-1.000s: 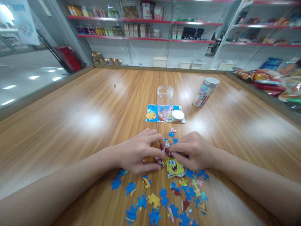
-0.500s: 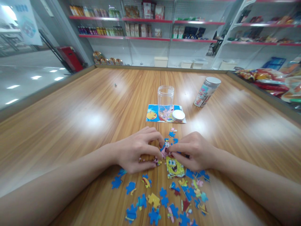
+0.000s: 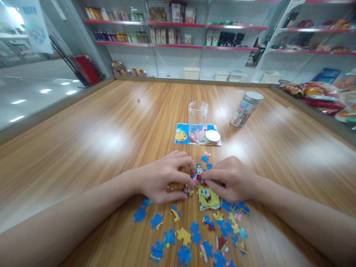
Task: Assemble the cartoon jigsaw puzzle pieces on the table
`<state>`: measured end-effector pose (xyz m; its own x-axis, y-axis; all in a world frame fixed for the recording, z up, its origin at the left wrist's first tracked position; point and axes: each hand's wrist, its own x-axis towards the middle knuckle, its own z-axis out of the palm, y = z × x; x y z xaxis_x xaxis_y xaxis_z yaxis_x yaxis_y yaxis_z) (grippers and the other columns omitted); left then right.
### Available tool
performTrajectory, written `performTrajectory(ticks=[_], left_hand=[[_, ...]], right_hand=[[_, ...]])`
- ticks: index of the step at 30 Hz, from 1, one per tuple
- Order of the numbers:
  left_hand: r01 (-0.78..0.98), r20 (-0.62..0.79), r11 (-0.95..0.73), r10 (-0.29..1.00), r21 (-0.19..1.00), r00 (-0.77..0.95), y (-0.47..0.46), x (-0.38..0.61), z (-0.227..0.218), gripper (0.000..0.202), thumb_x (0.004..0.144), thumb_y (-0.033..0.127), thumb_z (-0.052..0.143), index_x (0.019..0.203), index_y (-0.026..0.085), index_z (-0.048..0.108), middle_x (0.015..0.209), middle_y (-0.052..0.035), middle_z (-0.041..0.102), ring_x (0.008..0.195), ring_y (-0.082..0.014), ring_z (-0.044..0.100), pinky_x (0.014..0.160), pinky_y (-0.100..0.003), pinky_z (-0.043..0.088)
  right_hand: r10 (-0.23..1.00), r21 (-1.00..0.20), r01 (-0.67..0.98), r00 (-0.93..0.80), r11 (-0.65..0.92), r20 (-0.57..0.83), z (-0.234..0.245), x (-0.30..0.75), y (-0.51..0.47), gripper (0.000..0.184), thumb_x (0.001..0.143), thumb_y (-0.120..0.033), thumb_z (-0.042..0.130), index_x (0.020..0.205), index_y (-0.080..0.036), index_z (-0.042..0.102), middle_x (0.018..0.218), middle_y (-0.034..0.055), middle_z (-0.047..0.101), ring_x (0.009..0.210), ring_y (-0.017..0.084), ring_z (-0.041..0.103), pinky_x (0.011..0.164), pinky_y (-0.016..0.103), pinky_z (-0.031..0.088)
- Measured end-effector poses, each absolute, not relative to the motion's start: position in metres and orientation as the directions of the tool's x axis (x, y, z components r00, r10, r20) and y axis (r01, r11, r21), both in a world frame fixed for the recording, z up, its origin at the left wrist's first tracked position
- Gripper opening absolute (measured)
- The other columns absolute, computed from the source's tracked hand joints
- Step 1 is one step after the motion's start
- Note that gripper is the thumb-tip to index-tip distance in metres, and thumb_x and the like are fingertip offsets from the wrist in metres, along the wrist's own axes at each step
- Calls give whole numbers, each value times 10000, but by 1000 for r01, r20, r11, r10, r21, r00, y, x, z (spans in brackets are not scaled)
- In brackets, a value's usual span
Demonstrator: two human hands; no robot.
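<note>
"Yellow marks the patch (image 3: 209, 199) in the head view: joined cartoon pieces lying flat on the wooden table (image 3: 83, 148). Where are the hands?"

"Just beyond it, apart from each other, one on each side of a pink piece (image 3: 198, 177). The left hand (image 3: 164, 178) is arched, its thumb well away from its index finger, with a fingertip at the pink piece's left edge."

"And the right hand (image 3: 232, 180)?"

"Its index finger and thumb reach the pink piece's right side, tips near each other. Whether they pinch it or only press, one cannot tell."

"Does the pink piece join the patch?"

"The fingers hide too much there to say."

"What lies about them?"

"Loose pieces (image 3: 184, 255), many of them blue, are scattered on the wearer's side of the patch; a few more lie beyond the hands."

"And farther off?"

"A clear jar (image 3: 198, 111) stands on a printed sheet (image 3: 180, 134), a white lid (image 3: 213, 136) beside it on the same sheet. To the right is a can (image 3: 244, 111) with a silvery top. Stocked shelves (image 3: 176, 25) line the back; bags (image 3: 319, 92) are heaped past the table's right edge."
</note>
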<state>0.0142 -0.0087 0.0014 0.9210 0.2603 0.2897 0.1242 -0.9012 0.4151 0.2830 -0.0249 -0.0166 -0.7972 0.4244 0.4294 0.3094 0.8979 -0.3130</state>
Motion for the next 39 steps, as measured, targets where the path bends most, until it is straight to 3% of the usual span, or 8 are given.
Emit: performTrajectory(ticks=[20,24,28,31,34,37,39], left_hand=[[90,268,-858,255,505,929,-9,15,8,103,811,263,711,886,192,705,1165,-109,586,1053,-246,563,967,-420,432],[53,335,-730,376,681,864,-3,8,10,91,836,255,696,859,172,723,1143,-117,577,1027,-220,572,932,-382,468],[76,348,-605,550,792,759,12,-4,5,102,885,244,657,858,159,707,1121,-100,584,1080,-207,582,1011,-397,446],[173,238,-596,546,784,803,23,-13,7,98,870,241,683,820,160,704,1148,-92,587,1133,-212,573,1074,-415,413],[245,44,-613,418,751,907,28,-19,22,60,828,240,738,847,186,717,1244,-82,577,1224,-224,540,1134,-410,382],[314,-143,-653,302,689,942,23,-21,39,247,746,269,828,965,225,722,1410,-73,494,1369,-251,437,1190,-407,339],[386,-240,-682,303,621,922,15,-21,48,307,727,254,840,1005,229,711,1502,-69,413,1437,-270,365,1203,-426,324]], right_hand=[[423,-286,325,-803,901,421,-15,282,-23,152,920,-210,578,1017,-214,695,648,-50,636,512,83,512,503,268,302],[420,-292,318,-804,902,422,-15,284,-23,156,916,-196,579,1025,-209,691,644,-53,628,511,76,511,504,262,302],[424,-314,311,-807,897,410,-16,285,-23,192,913,-182,582,1065,-218,693,634,-57,620,515,76,516,514,255,312],[425,-308,316,-808,897,409,-17,286,-23,181,915,-189,583,1054,-212,697,625,-53,614,506,80,506,511,264,301],[416,-305,307,-810,901,413,-16,286,-23,180,918,-185,583,1058,-207,695,620,-53,601,502,78,493,512,266,291],[415,-312,303,-813,900,408,-16,286,-23,181,922,-184,583,1064,-206,692,610,-55,583,500,75,480,518,261,290],[418,-314,306,-812,899,407,-16,287,-23,177,925,-187,580,1061,-206,692,603,-56,573,500,75,476,521,261,289]])
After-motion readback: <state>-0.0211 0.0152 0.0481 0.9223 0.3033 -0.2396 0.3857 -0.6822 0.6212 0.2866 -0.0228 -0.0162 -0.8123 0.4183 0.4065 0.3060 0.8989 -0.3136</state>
